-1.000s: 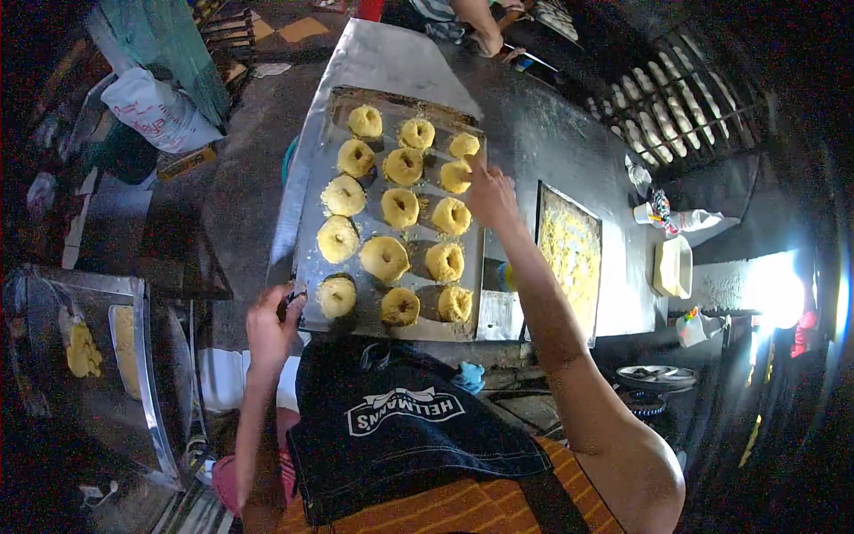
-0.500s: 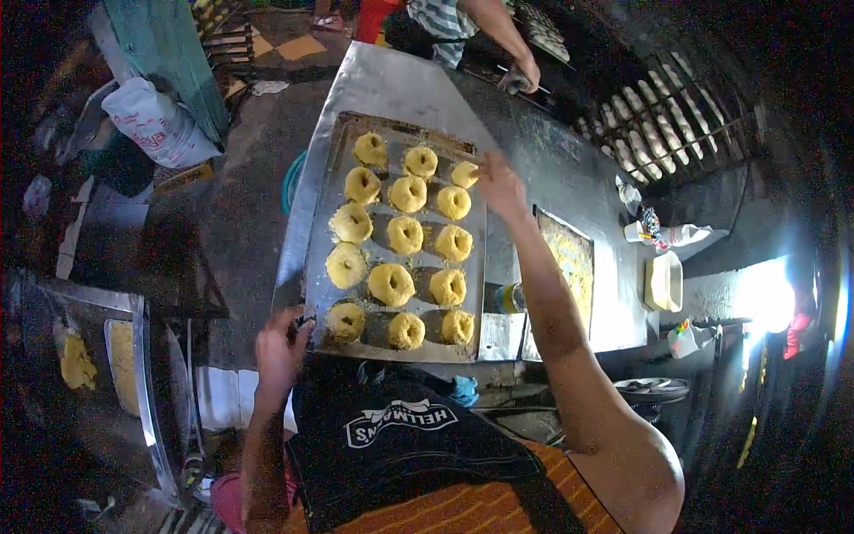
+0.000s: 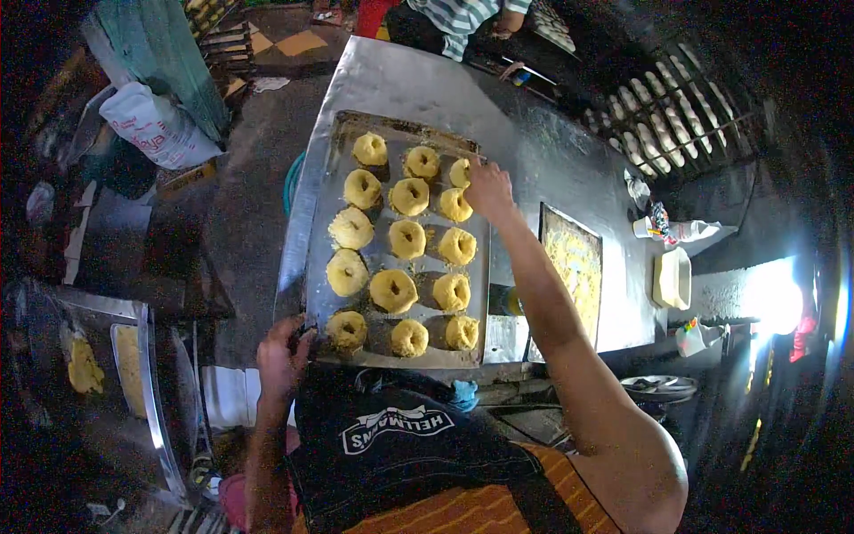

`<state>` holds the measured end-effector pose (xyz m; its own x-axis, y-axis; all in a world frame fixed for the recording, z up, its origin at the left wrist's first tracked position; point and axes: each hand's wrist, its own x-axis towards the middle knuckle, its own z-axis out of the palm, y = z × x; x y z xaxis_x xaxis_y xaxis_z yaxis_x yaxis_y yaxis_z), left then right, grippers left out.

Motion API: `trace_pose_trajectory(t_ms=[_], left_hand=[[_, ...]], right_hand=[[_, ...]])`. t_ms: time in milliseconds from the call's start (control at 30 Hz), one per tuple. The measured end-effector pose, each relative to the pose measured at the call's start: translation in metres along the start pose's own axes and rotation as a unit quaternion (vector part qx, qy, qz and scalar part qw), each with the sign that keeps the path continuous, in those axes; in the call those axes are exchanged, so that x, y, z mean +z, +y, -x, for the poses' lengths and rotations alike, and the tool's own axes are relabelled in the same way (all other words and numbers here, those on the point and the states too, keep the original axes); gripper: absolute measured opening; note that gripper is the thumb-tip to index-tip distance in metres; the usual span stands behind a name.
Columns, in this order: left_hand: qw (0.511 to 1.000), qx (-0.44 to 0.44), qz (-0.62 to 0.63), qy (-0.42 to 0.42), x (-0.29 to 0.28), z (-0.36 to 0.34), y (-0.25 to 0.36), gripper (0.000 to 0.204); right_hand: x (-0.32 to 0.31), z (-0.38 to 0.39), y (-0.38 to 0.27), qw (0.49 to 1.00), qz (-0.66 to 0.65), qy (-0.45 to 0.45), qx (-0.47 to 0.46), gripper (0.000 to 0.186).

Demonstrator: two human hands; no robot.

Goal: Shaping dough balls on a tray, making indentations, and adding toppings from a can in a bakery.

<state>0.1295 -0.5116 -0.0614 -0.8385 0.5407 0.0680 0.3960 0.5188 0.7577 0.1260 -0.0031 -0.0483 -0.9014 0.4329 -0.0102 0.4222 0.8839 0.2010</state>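
Twelve dough rings (image 3: 392, 290) on tray (image 3: 322, 191) | right hand (image 3: 488, 186) fingers touching far-right ring (image 3: 460, 172), grip unclear | left hand (image 3: 281, 357) fingers curled on near-left tray corner | step: arranging rings; next needs a gentle nudge

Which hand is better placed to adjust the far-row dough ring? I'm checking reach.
The right hand: it already rests at the far-right dough ring, while the left hand grips the tray at its near corner.
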Motion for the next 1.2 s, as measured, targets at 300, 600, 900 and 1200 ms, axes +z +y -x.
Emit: trace_pose_trajectory(t_ms=[300, 600, 900, 1200], left_hand=[[0.996, -0.075, 0.042, -0.025, -0.006, -0.004, 0.014, 0.027], [0.998, -0.011, -0.053, -0.024, 0.002, 0.005, 0.013, 0.022], [0.986, 0.002, 0.156, 0.063, 0.024, 0.045, 0.091, 0.009], [0.949, 0.181, 0.088, -0.242, 0.152, 0.031, 0.236, 0.031]], right_hand=[[-0.013, -0.025, 0.015, 0.99, 0.051, -0.047, -0.124, 0.042], [-0.034, 0.046, 0.066, 0.839, -0.501, 0.211, 0.027, 0.03], [0.017, 0.284, 0.137, 0.901, -0.415, 0.003, 0.126, 0.107], [0.097, 0.308, 0.107, 0.842, -0.513, 0.119, 0.119, 0.097]])
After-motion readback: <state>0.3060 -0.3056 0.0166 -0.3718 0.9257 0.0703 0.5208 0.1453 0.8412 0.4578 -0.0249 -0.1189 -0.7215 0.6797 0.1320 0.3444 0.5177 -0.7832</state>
